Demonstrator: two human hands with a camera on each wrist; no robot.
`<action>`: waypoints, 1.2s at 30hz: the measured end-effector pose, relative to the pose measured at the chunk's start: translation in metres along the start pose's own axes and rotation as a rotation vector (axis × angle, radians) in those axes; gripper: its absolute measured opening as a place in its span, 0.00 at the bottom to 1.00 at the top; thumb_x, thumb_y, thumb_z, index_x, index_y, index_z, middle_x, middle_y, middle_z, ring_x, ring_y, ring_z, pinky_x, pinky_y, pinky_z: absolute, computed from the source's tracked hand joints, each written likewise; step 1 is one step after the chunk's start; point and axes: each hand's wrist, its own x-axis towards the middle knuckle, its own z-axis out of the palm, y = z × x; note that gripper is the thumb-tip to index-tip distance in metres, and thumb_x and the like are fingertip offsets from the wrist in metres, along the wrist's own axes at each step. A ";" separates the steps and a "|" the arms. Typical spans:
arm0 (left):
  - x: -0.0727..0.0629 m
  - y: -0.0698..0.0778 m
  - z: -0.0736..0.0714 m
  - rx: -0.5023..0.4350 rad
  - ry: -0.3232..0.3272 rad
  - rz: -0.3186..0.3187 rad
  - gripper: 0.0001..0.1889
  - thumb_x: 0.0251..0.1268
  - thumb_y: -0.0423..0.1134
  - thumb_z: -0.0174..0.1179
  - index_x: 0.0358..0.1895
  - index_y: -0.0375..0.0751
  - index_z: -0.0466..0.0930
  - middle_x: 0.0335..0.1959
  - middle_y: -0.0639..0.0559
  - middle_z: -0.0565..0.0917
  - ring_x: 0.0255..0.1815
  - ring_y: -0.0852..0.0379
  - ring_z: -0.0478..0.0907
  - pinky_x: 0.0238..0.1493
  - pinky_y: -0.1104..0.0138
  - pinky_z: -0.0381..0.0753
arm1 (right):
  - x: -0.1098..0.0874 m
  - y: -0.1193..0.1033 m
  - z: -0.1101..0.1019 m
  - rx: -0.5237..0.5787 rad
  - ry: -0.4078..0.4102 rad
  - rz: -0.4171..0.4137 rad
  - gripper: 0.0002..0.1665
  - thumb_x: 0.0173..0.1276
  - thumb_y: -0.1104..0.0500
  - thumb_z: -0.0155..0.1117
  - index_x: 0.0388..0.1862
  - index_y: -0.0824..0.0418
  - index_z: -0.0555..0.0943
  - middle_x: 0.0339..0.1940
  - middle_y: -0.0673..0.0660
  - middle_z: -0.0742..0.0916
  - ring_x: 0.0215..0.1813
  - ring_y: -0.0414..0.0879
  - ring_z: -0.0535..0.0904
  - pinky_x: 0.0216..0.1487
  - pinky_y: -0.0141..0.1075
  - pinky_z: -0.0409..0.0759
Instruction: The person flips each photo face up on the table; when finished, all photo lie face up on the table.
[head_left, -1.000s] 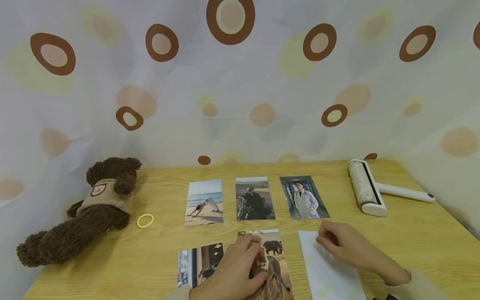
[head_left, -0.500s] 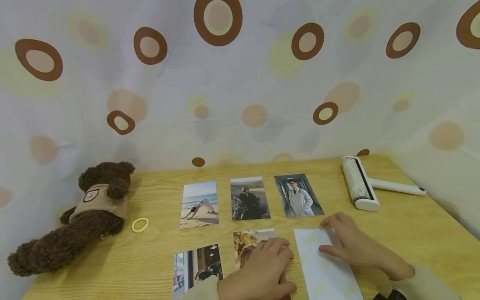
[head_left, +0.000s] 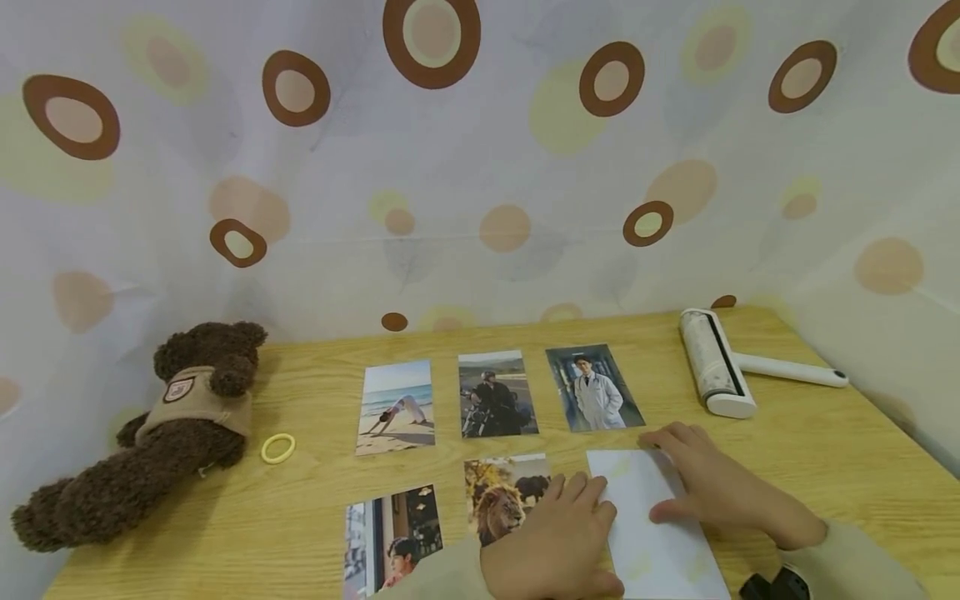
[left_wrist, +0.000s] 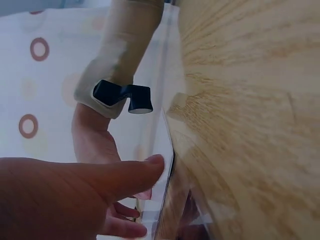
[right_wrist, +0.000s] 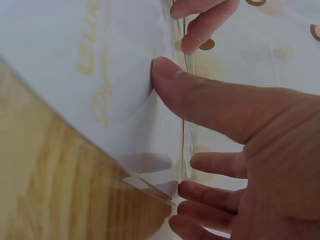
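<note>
A photo card lies white back up at the front right of the wooden table, with faint yellow lettering in the right wrist view. My left hand is at its left edge, fingers extended. In the left wrist view the left thumb touches the card's edge. At the right edge is my right hand, its fingers spread and fairly straight. The right thumb rests against the white back. Partly beneath my left hand lies a lion and elephant photo.
Beach, motorcyclist and white-coat photos form the back row. Another photo lies front left, partly behind the sleeve. A lint roller lies back right. Left are a brown teddy bear and a yellow ring.
My left hand has moved right, from the lion photo to the white card's left edge. My right hand's fingers have uncurled and spread along the right edge. The head view has shifted slightly.
</note>
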 end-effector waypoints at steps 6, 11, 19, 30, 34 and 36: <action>0.008 0.006 -0.003 -0.014 -0.046 -0.051 0.31 0.58 0.70 0.54 0.59 0.58 0.71 0.63 0.62 0.67 0.64 0.61 0.64 0.68 0.61 0.64 | 0.006 0.001 -0.001 0.023 -0.036 0.006 0.48 0.42 0.37 0.78 0.55 0.66 0.76 0.44 0.55 0.76 0.44 0.46 0.68 0.43 0.40 0.74; 0.008 0.008 -0.003 0.018 -0.019 -0.049 0.28 0.55 0.69 0.59 0.53 0.57 0.74 0.58 0.62 0.69 0.58 0.62 0.67 0.62 0.63 0.67 | 0.012 0.004 -0.001 0.036 -0.054 0.014 0.49 0.38 0.37 0.80 0.53 0.67 0.76 0.40 0.53 0.76 0.42 0.45 0.67 0.43 0.40 0.70; 0.007 0.008 -0.002 0.024 -0.009 -0.033 0.27 0.56 0.69 0.57 0.52 0.58 0.74 0.58 0.62 0.70 0.55 0.62 0.68 0.57 0.66 0.69 | 0.011 0.007 -0.001 0.057 -0.016 0.014 0.46 0.34 0.35 0.80 0.47 0.62 0.77 0.40 0.53 0.74 0.41 0.42 0.67 0.42 0.37 0.73; 0.010 0.011 0.000 0.026 -0.043 -0.064 0.28 0.57 0.70 0.54 0.54 0.59 0.72 0.60 0.63 0.68 0.56 0.63 0.66 0.56 0.67 0.70 | 0.017 0.013 0.000 0.086 -0.018 0.007 0.44 0.31 0.34 0.81 0.41 0.58 0.75 0.35 0.50 0.73 0.38 0.41 0.65 0.39 0.35 0.70; 0.010 0.011 0.001 0.028 -0.053 -0.074 0.28 0.57 0.71 0.54 0.55 0.61 0.72 0.61 0.64 0.67 0.56 0.64 0.66 0.55 0.67 0.70 | 0.017 0.015 0.000 0.103 -0.014 -0.010 0.43 0.30 0.35 0.82 0.40 0.58 0.74 0.34 0.50 0.72 0.37 0.42 0.64 0.39 0.35 0.68; 0.011 0.012 0.001 0.024 -0.055 -0.078 0.28 0.56 0.71 0.54 0.55 0.61 0.72 0.61 0.64 0.67 0.57 0.64 0.66 0.55 0.67 0.70 | 0.017 0.016 0.000 0.110 -0.019 -0.012 0.43 0.31 0.36 0.82 0.40 0.58 0.73 0.34 0.49 0.72 0.38 0.42 0.64 0.39 0.35 0.67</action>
